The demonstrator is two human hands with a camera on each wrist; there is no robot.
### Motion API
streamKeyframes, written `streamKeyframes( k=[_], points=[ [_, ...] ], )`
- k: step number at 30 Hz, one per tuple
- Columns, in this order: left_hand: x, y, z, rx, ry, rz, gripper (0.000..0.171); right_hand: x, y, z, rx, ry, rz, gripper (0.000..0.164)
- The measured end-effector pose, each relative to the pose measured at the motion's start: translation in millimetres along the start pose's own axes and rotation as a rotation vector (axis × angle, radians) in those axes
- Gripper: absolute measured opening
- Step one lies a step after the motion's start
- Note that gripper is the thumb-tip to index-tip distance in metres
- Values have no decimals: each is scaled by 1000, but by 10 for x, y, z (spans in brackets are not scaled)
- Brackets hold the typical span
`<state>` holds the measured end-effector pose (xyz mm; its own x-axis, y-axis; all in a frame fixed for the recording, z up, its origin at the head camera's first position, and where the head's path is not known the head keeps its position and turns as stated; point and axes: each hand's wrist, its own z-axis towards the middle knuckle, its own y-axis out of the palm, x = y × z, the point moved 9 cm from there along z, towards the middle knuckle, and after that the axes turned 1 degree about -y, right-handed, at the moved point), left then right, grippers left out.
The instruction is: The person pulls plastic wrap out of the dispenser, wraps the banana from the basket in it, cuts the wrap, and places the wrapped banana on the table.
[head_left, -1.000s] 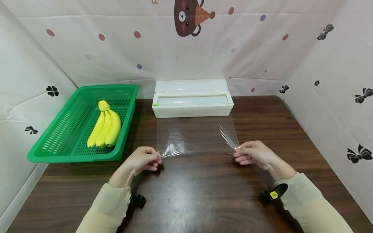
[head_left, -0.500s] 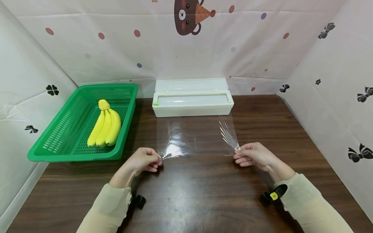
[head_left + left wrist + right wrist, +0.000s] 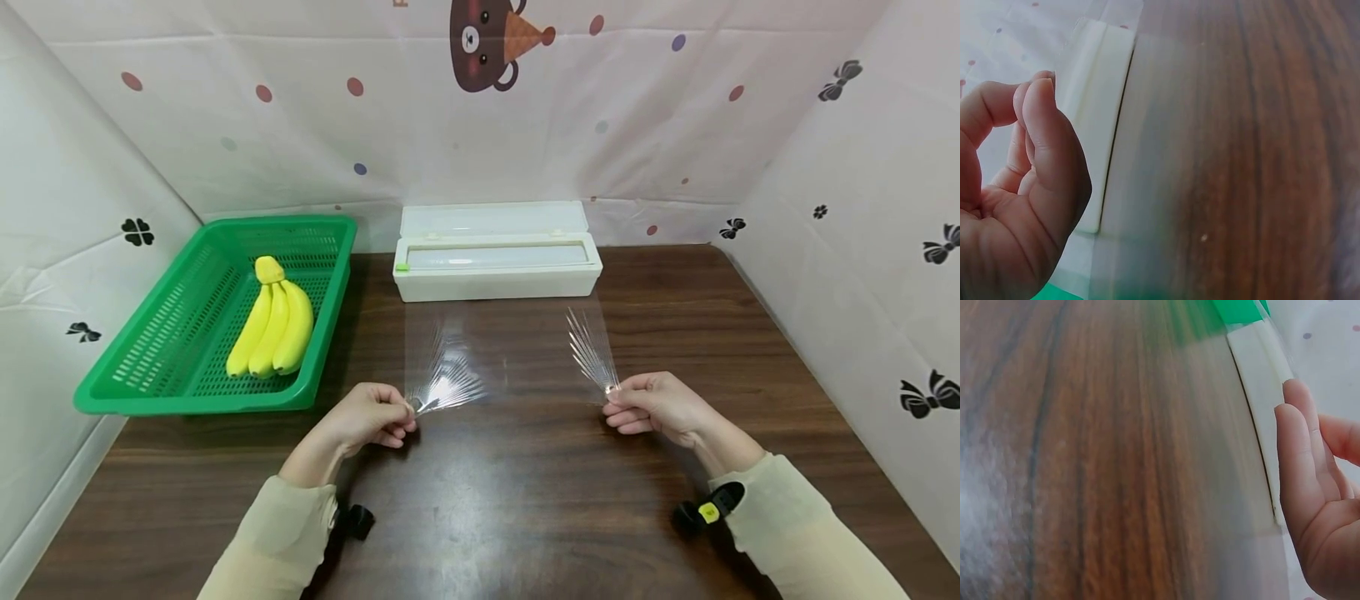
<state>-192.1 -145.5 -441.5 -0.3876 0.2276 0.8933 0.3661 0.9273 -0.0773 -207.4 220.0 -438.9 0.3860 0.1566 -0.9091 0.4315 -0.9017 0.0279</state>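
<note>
A clear sheet of plastic wrap (image 3: 517, 358) stretches from a white wrap dispenser box (image 3: 497, 285) toward the person, with bright creases fanning out at both near corners. My left hand (image 3: 371, 415) pinches the near left corner between thumb and index finger. At the near right corner, my right hand (image 3: 656, 404) pinches the film the same way. The dispenser's lid stands raised at the back, and a small green piece sits at its left end. In the left wrist view, thumb and fingertips of the left hand (image 3: 1035, 156) meet; the film itself barely shows.
On the left stands a green plastic basket (image 3: 202, 407) with a bunch of yellow bananas (image 3: 272, 321) lying in it. Patterned white sheeting (image 3: 450, 142) rises behind the brown wooden table (image 3: 480, 500) and along both sides.
Both hands have drawn slightly toward the person with the plastic wrap still pinched. The creases at its corners have shifted. Dispenser, basket and bananas stay where they were.
</note>
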Motion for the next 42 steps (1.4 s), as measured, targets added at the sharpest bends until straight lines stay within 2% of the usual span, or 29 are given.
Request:
streamKeyframes(
  k=[15, 24, 33, 42],
  points=[
    [77, -15, -102, -85, 34, 10, 14, -167, 74, -131, -51, -78, 51, 10],
    [53, 35, -128, -133, 18, -2, 19, -114, 113, -144, -101, -82, 57, 11],
    [-4, 45, -111, -122, 3, 21, 14, -8, 71, -109, -77, -18, 43, 10],
    [-73, 4, -54, -54, -23, 76, 7, 57, 37, -58, -47, 58, 5, 16]
  ],
)
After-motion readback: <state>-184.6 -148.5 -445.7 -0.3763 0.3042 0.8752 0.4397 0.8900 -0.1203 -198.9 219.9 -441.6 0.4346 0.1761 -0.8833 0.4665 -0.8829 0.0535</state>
